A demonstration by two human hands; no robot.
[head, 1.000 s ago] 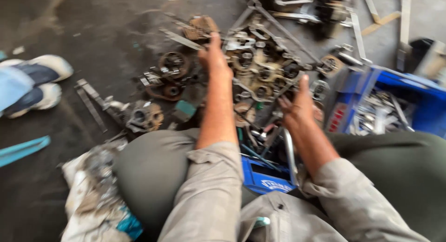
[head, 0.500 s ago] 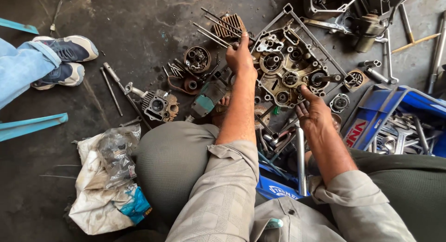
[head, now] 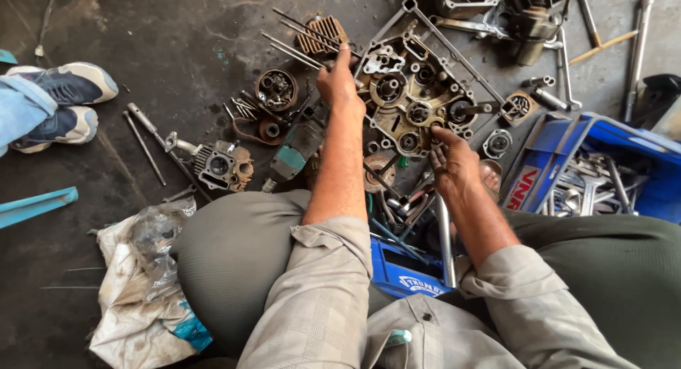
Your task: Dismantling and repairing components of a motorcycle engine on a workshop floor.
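The engine crankcase half (head: 415, 92) is lying on the floor (head: 142, 29). Since a second ago, the left hand (head: 337, 82) has reached its left rim, fingers pressed together; the right hand (head: 454, 163) is now pinching at its near edge.

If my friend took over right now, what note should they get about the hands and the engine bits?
Left hand: on the upper left edge of the opened engine case, fingers on its rim; whether it grips is unclear.
Right hand: fingertips at the case's lower edge, holding nothing that shows.
Around: case flat on the floor, gears showing; cylinder part and long bolts to its left; blue tool crate to its right.
Done: case open, parts spread out.
Left: loose parts lie unfitted.
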